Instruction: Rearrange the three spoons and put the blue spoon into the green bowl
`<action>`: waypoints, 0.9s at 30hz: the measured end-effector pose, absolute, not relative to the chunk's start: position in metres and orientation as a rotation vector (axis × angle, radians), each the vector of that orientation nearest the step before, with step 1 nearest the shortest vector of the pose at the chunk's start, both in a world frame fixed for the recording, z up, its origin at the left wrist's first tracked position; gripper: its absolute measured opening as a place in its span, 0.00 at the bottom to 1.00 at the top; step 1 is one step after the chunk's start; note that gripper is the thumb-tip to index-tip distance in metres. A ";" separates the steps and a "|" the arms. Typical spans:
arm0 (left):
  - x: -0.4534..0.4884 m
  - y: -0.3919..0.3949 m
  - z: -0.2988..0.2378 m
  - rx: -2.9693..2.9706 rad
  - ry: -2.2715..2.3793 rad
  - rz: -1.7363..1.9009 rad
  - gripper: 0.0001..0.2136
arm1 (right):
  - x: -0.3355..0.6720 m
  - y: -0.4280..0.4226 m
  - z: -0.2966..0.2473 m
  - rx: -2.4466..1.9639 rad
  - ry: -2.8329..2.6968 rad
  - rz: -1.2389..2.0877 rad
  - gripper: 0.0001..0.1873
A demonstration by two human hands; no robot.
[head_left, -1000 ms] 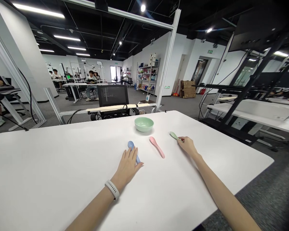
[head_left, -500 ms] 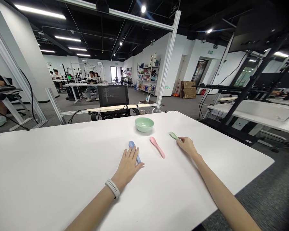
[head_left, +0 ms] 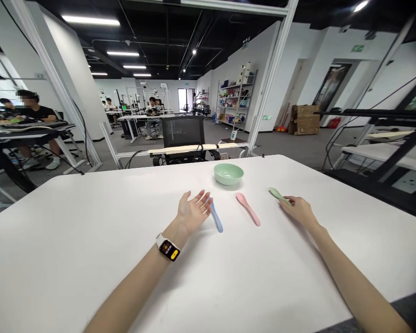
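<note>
On my feed, the slim pale-green spoon, plastic by its look, (head_left: pixel 274 192) lies on the white, smooth worktop (head_left: pixel 107 226), its scoop pointing away and to the left. My right hand (head_left: pixel 301 212) has its grip closed on the handle, fingertips low against the surface. I judge the step in hand to be steadying or taking up this spoon; any lift from here calls for a firm pinch on that thin handle.

My left hand (head_left: pixel 193 216) is spread with the palm turned upward, its grip open and holding nothing I can see. Its fingers cover the head of the blue spoon (head_left: pixel 217 220); whether they touch it, I can't tell from this angle. A pale-banded smartwatch (head_left: pixel 169 249) sits on that wrist.

Between the two hands lies the pink spoon (head_left: pixel 248 210), the one I would need to steer around if either hand moved inward. Beyond it stands the round, pale-green bowl (head_left: pixel 229 179), upright and apart from all three spoons. Past the far edge are a black mesh-backed chair (head_left: pixel 183 132) and a silver metal post (head_left: pixel 273 69).
</note>
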State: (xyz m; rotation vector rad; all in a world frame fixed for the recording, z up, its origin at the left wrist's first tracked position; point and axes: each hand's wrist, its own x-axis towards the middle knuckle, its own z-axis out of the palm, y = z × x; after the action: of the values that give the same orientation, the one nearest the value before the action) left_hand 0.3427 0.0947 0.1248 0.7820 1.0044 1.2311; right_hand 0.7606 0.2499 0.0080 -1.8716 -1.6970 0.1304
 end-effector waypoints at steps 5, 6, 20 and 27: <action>0.354 0.086 0.128 0.661 0.966 1.173 0.14 | 0.766 0.255 0.001 -1.886 -1.702 0.125 0.35; 0.356 0.086 0.128 0.669 0.975 1.165 0.15 | 0.766 0.255 0.001 -1.888 -1.703 0.128 0.35; 0.363 0.081 0.094 1.507 1.306 1.113 0.12 | 0.754 0.244 0.016 -1.875 -1.695 0.121 0.33; 0.364 0.097 0.090 1.060 1.225 1.076 0.19 | 0.753 0.241 0.019 -1.930 -1.719 0.147 0.30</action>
State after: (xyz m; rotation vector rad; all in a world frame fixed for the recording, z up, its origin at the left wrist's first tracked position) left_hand 0.3642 0.0967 0.0902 1.0602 1.2252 1.0756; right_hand 0.7530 0.2414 0.0188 -1.9300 -1.7186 0.1466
